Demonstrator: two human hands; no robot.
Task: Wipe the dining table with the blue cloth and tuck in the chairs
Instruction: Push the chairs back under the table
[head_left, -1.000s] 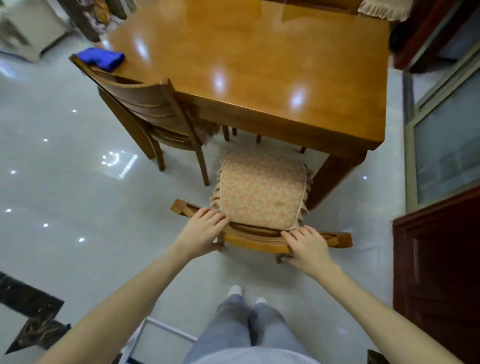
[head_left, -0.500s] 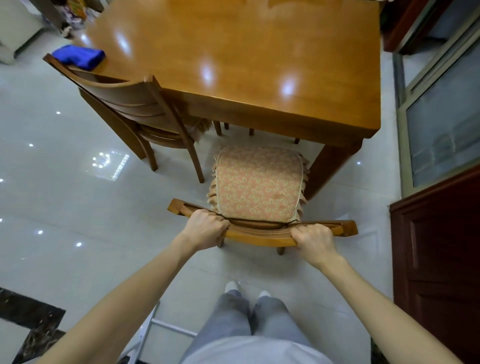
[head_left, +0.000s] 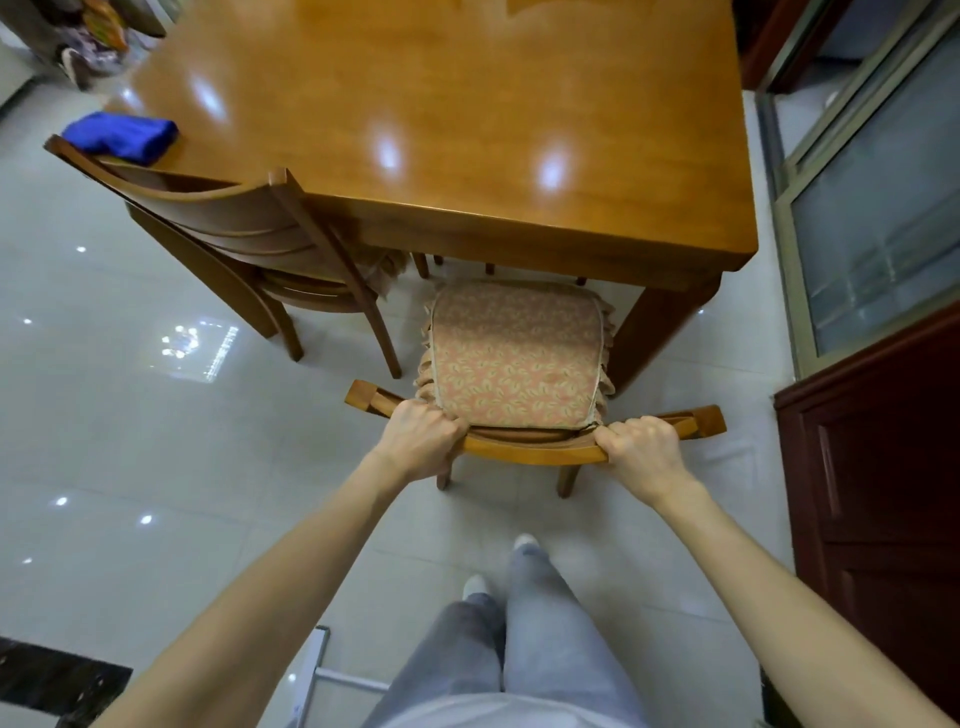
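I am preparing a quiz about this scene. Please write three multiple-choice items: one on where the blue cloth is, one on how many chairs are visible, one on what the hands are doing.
1. Where does the blue cloth lie?
A. on the floor
B. on the table's far left corner
C. on the cushion

2. How many chairs show?
A. two
B. four
C. none

3. What state are the hands in?
A. both hanging free
B. one holding the cloth
C. both closed on a chair's top rail

Answers:
1 B: the blue cloth rests on the table at its far left corner.
2 A: the cushioned chair and a second chair beside it.
3 C: the left hand and right hand grip the rail.
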